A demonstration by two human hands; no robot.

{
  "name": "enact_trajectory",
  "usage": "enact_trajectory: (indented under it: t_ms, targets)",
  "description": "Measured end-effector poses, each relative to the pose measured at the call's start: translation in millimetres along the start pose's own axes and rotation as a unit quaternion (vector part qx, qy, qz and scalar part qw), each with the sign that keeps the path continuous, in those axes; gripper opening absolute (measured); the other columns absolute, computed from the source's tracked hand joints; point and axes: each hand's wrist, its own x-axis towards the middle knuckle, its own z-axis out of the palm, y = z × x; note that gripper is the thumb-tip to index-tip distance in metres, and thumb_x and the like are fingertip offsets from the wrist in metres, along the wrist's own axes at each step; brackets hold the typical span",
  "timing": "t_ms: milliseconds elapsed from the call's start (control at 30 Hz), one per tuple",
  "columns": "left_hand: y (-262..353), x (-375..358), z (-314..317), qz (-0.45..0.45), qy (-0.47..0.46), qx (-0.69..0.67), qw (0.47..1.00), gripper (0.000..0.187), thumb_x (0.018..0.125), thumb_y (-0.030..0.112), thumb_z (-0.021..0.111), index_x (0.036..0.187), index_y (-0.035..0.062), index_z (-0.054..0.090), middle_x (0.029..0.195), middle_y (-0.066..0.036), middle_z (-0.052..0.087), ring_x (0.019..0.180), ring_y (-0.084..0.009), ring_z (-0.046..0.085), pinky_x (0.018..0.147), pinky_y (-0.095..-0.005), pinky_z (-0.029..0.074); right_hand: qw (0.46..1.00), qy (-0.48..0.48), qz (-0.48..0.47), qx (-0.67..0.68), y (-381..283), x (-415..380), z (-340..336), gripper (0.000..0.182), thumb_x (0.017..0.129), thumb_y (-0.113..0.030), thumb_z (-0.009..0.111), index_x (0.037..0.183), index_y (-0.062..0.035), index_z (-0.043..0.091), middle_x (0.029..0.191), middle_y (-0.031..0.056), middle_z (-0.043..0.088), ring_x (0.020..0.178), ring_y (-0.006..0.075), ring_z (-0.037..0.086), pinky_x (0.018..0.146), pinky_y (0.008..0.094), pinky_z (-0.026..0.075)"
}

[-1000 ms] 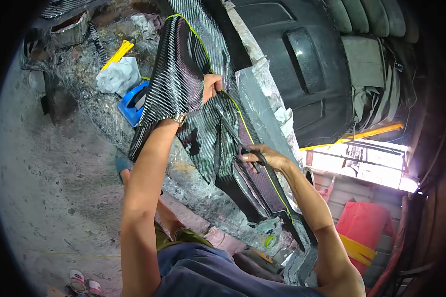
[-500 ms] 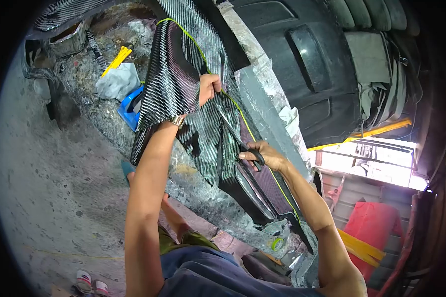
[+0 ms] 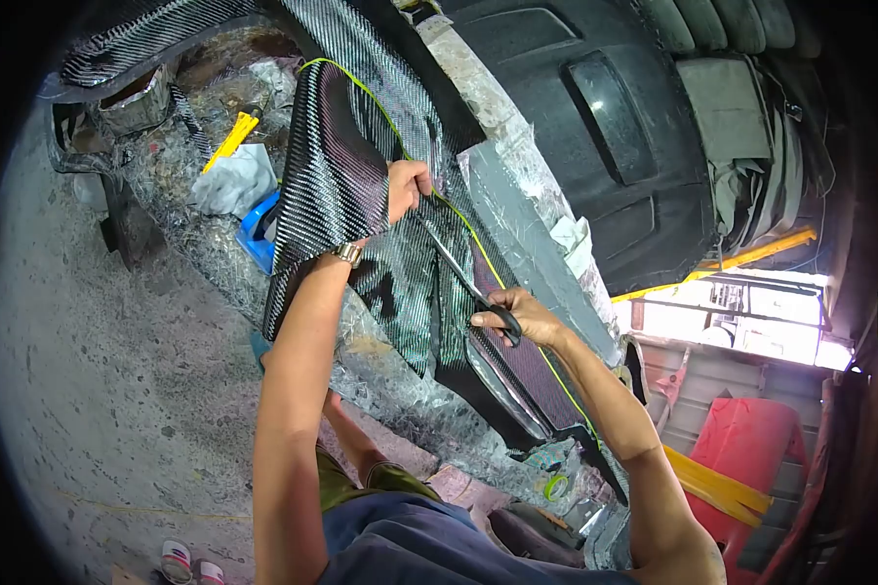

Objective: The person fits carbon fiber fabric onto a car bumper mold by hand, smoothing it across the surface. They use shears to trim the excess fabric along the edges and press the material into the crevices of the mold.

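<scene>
The woven cloth (image 3: 327, 185) lies over the cluttered surface (image 3: 405, 409), its raised flap falling to the left of the yellow edge (image 3: 476, 237), and from where I stand it looks light and limp, draping softly over the wrist. I'd guess the glossy weave slides under the fingers and could fray or skew if tugged, so the place to hold it is a close pinch right at the yellow edge, kept fairly taut. The scissors (image 3: 458, 265), hard and rigid, lie just left of that edge, best held by their handles. The left hand (image 3: 407, 187) is out at the end of a long, nearly straight arm, beneath the flap, fingers curled in on the cloth at the yellow edge; the right hand (image 3: 524, 317) sits over the edge lower down, elbow bent, wrapped round the scissors' handles, blades pointing toward its partner
</scene>
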Motion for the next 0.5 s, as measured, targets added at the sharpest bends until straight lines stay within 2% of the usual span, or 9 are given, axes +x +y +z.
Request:
enact_trajectory:
  t_ms: [167, 233, 333, 400, 500]
  targets:
    - [-2, 0, 1, -0.011, -0.004, 0.021, 1.0, 0.021, 0.084, -0.007, 0.042, 0.087, -0.0032, 0.062, 0.072, -0.01, 0.066, 0.062, -0.0148, 0.063, 0.056, -0.0312, 0.048, 0.999, -0.039, -0.003, 0.005, 3, 0, -2, 0.045, 0.085, -0.05, 0.079, 0.077, -0.0085, 0.063, 0.058, -0.0023, 0.055, 0.048, 0.0067, 0.057, 0.043, 0.0217, 0.039]
    - [-4, 1, 2, 0.01, 0.0, 0.032, 0.999, 0.019, 0.083, -0.007, 0.043, 0.086, -0.0027, 0.061, 0.071, -0.01, 0.065, 0.062, -0.015, 0.063, 0.056, -0.0313, 0.048, 0.997, -0.068, 0.007, 0.03, 0, -1, -3, 0.047, 0.087, -0.054, 0.076, 0.08, -0.009, 0.063, 0.058, -0.0018, 0.056, 0.05, 0.0068, 0.058, 0.044, 0.0212, 0.038]
    - [-1, 2, 1, 0.031, 0.009, 0.062, 0.998, 0.015, 0.083, -0.005, 0.044, 0.084, -0.0018, 0.059, 0.071, -0.009, 0.064, 0.063, -0.0151, 0.063, 0.056, -0.0312, 0.048, 0.996, -0.086, -0.007, -0.004, -3, -1, -9, 0.051, 0.086, -0.059, 0.073, 0.083, -0.009, 0.063, 0.058, -0.0011, 0.057, 0.052, 0.0069, 0.059, 0.045, 0.0205, 0.037]
    - [8, 0, 1, 0.022, 0.011, 0.061, 0.998, 0.01, 0.084, -0.002, 0.05, 0.086, -0.0018, 0.06, 0.074, -0.009, 0.065, 0.064, -0.0155, 0.064, 0.057, -0.0312, 0.048, 0.997, -0.068, 0.008, -0.036, -5, 0, -10, 0.055, 0.085, -0.064, 0.072, 0.08, -0.0092, 0.062, 0.061, 0.0011, 0.057, 0.055, 0.0111, 0.06, 0.05, 0.0252, 0.04]
    - [31, -7, 3, 0.064, 0.099, 0.083, 0.99, 0.009, 0.086, 0.0, 0.055, 0.091, -0.0027, 0.062, 0.073, -0.009, 0.065, 0.064, -0.0171, 0.064, 0.058, -0.0317, 0.049, 0.997, -0.058, 0.02, -0.048, -12, 1, -9, 0.057, 0.084, -0.065, 0.071, 0.079, -0.0092, 0.062, 0.062, 0.002, 0.057, 0.057, 0.0133, 0.06, 0.053, 0.0276, 0.042]
